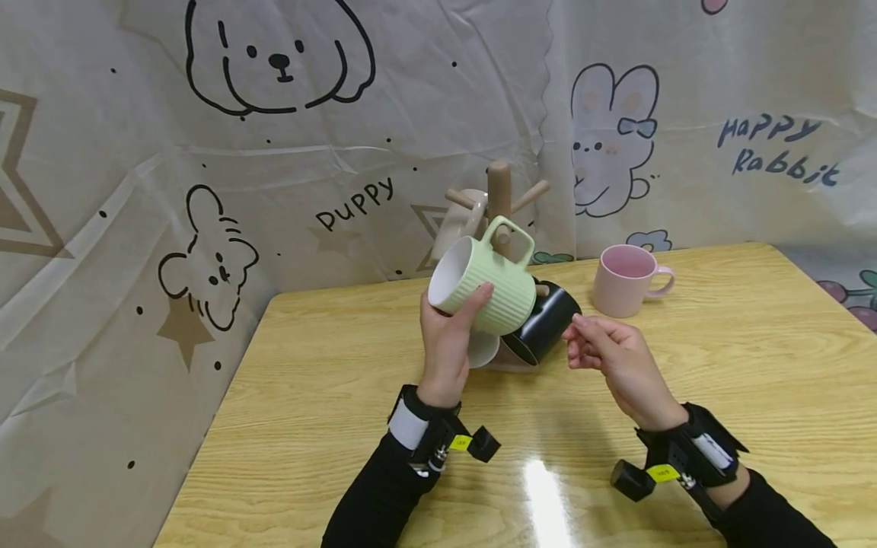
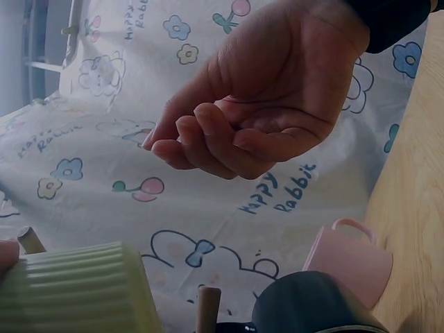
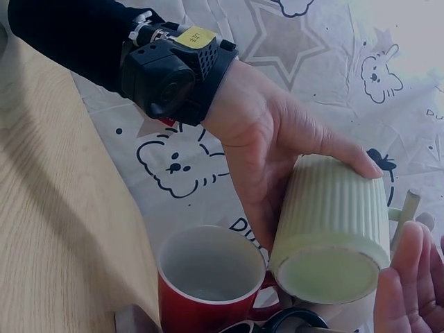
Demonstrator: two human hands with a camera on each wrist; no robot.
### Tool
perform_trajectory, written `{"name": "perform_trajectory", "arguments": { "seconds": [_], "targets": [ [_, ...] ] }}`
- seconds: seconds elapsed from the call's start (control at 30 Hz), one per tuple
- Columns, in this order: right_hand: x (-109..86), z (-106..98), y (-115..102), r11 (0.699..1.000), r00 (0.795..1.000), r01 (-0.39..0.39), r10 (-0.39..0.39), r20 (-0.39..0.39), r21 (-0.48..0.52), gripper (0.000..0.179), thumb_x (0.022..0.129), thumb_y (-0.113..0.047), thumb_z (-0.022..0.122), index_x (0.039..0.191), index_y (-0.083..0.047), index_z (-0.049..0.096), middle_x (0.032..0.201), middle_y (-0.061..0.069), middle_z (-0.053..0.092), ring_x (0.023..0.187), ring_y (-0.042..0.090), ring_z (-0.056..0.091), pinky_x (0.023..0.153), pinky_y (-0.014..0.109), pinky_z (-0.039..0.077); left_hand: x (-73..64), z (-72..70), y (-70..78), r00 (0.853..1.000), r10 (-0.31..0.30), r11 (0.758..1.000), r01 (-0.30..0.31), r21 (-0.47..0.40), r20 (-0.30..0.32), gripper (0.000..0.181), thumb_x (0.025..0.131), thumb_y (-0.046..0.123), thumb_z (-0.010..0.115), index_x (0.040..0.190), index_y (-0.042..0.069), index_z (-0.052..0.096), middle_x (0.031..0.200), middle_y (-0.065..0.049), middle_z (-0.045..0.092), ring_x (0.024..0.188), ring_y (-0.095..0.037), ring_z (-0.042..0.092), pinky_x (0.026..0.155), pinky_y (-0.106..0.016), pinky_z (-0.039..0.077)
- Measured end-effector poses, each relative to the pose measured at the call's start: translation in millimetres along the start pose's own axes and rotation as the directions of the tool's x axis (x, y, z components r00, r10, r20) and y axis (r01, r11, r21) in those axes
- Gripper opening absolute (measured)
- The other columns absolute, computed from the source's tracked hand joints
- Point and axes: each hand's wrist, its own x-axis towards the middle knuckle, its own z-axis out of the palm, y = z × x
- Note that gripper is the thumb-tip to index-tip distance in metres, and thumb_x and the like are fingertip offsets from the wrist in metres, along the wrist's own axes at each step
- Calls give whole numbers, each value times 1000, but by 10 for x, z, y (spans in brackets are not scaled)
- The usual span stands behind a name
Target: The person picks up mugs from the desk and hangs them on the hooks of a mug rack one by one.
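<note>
My left hand (image 1: 445,342) grips a pale green ribbed mug (image 1: 510,301) around its body, thumb along the side. The mug is tilted, its mouth toward the left and its handle up beside a wooden mug tree (image 1: 499,186). Seen from the right wrist, the mug's base (image 3: 329,274) faces the camera. My right hand (image 1: 626,369) is beside a black mug (image 1: 551,323) on the tree, fingers loosely curled; in the left wrist view this hand (image 2: 270,104) holds nothing. Behind the green mug, a cream mug (image 1: 448,224) hangs at the tree's upper left.
A pink mug (image 1: 617,289) stands upright on the wooden table (image 1: 308,426), right of the tree. Low on the tree, a red mug with a white inside (image 3: 208,305) shows in the right wrist view. Printed cloth (image 1: 274,190) hangs behind the table.
</note>
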Motion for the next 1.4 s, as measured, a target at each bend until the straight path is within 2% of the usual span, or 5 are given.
{"name": "perform_trajectory", "arguments": {
  "seconds": [0.33,0.7,0.93,1.13,1.4],
  "targets": [
    [3,15,11,998,998,-50,51,21,-42,25,97,-23,46,81,-16,64,70,-7,61,64,4,58,64,21,53,0,-26,31,998,-65,994,67,89,-24,66,75,15,73,129,6,35,121,-10,49,106,-20,49,92,-34,39],
    [10,11,5,995,997,-73,74,21,-70,25,96,-26,47,81,-16,64,71,-7,61,65,5,58,65,21,53,8,-120,167,1000,10,987,-7,161,-13,88,71,10,76,139,8,21,135,-13,35,121,-25,43,101,-39,37],
    [9,-9,15,994,997,-72,74,22,-78,24,96,-26,47,82,-16,64,72,-7,61,65,4,58,65,21,53,-35,-417,320,998,55,957,-51,287,-6,86,72,15,76,140,14,24,137,-9,32,127,-27,38,108,-42,30],
    [13,-20,20,995,998,-64,65,12,-75,24,96,-25,48,82,-15,64,72,-7,62,65,4,58,65,20,53,-4,-709,385,999,-16,937,30,347,-44,78,78,15,72,139,13,24,138,-10,32,125,-28,41,102,-40,37],
    [35,-18,41,994,997,-73,73,6,-77,24,96,-26,49,82,-14,64,72,-7,62,65,4,58,65,20,53,32,-881,490,997,-64,918,72,389,-33,65,84,13,66,137,12,27,132,-9,36,118,-23,48,97,-35,41]
  ]
}}
